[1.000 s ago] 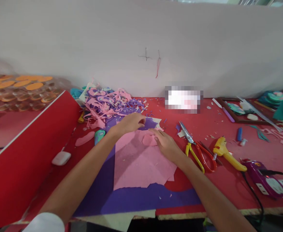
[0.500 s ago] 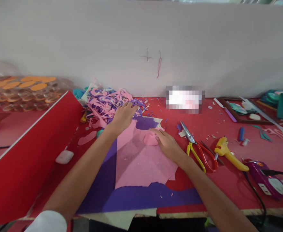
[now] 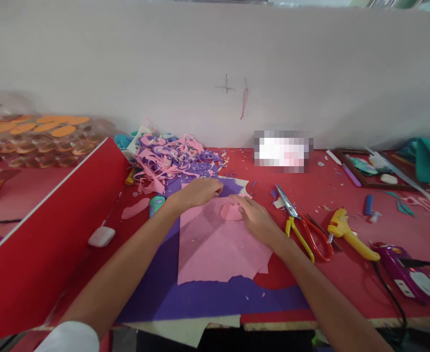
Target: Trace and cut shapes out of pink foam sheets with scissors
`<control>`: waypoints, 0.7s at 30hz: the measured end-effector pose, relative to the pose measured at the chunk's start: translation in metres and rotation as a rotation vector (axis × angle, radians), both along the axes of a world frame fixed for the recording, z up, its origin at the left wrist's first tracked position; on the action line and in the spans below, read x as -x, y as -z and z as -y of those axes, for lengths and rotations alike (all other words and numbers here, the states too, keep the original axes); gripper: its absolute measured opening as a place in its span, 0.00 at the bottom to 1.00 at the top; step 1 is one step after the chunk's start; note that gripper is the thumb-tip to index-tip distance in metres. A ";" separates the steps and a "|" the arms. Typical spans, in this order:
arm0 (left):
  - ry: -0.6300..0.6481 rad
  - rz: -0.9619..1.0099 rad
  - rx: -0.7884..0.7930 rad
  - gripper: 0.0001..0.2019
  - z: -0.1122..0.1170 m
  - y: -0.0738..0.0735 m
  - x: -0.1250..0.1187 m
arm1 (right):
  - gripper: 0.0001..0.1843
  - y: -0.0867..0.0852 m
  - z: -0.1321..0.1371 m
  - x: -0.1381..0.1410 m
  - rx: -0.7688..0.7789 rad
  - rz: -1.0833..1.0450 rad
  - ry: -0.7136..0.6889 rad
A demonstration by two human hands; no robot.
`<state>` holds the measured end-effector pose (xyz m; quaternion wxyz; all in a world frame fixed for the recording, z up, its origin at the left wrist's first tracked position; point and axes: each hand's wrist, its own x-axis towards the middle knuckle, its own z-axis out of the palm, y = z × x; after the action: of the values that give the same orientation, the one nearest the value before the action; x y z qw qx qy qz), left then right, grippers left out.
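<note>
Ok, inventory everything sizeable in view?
top sheet: one, pink, centre
round piece: one, pink, on it
lower sheet: one, purple, beneath
scraps: many, mixed colours, rear left
scissors: one, red-yellow handles, right
glue gun: one, yellow, right
device: one, magenta, far right
frame: one, brown, rear right
board: one, red, left
case: one, white, left
discs: several, orange, left
tabletop: one, red, underneath
wall: one, grey, rear
left hand: one, over top sheet
right hand: one, on top sheet

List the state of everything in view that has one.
Pink sheet, flat, edge ragged
Left hand, fingers curled; grip unclear
Right hand, open, resting on pink sheet
Scissors, lying down, blades shut
Glue gun, on its side
Purple box, red light lit
White case, shut
Scraps, heaped
</note>
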<state>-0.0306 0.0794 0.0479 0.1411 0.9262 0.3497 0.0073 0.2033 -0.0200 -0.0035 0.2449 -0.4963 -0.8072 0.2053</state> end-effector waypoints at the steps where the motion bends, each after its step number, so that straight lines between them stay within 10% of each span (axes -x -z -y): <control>1: -0.006 -0.003 -0.023 0.09 -0.002 0.002 0.003 | 0.27 0.001 0.000 0.000 -0.001 -0.001 0.002; 10: -0.277 0.070 -0.311 0.20 -0.015 0.007 0.012 | 0.29 0.002 -0.001 0.000 -0.008 -0.011 -0.004; 15: 0.093 0.183 0.073 0.07 -0.007 0.010 -0.006 | 0.28 0.003 -0.001 0.000 -0.029 -0.001 -0.007; 21: 0.152 0.166 0.070 0.06 0.005 0.017 -0.012 | 0.26 0.001 0.000 0.001 -0.034 -0.036 -0.018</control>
<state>-0.0187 0.0745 0.0313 0.2020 0.9408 0.2654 0.0607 0.2027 -0.0197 -0.0043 0.2661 -0.4808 -0.8105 0.2026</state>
